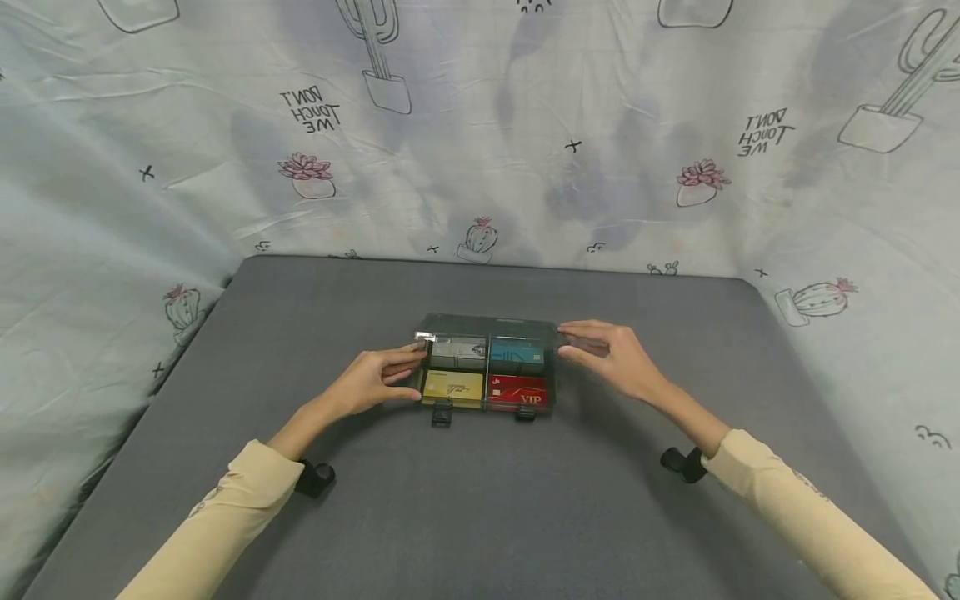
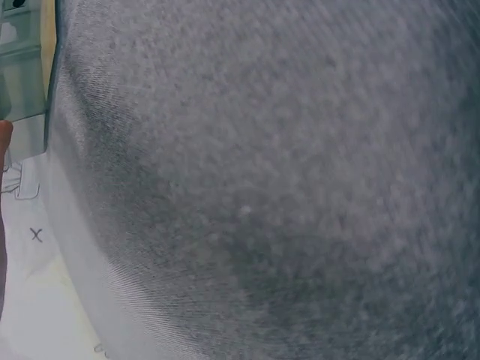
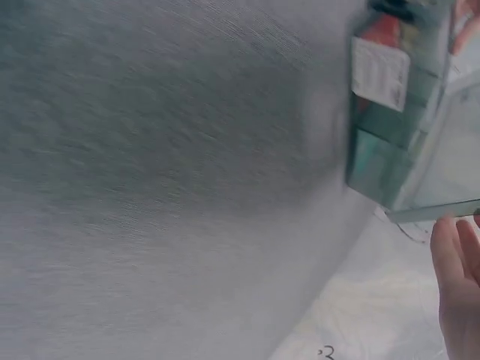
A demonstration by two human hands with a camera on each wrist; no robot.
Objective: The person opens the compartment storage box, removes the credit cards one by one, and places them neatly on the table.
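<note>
A dark see-through plastic box (image 1: 486, 400) stands on the table, with cards in its compartments. A yellow card (image 1: 453, 387) and a red VIP card (image 1: 517, 389) lie at the front, a grey card (image 1: 459, 352) and a blue card (image 1: 517, 355) behind. Its clear lid (image 3: 457, 154) is tilted up. My left hand (image 1: 367, 382) is at the box's left side, fingers by the lid and thumb near the front corner. Fingertips of my right hand (image 1: 611, 358) touch the lid's right edge. Both hands have fairly straight fingers.
Two black latches, one left (image 1: 442, 414) and one right (image 1: 526, 412), hang off the box's front. A grey cloth covers the table (image 1: 480, 500). A pale cactus-print curtain (image 1: 480, 142) rises behind it and along both sides. Black devices are strapped at both wrists.
</note>
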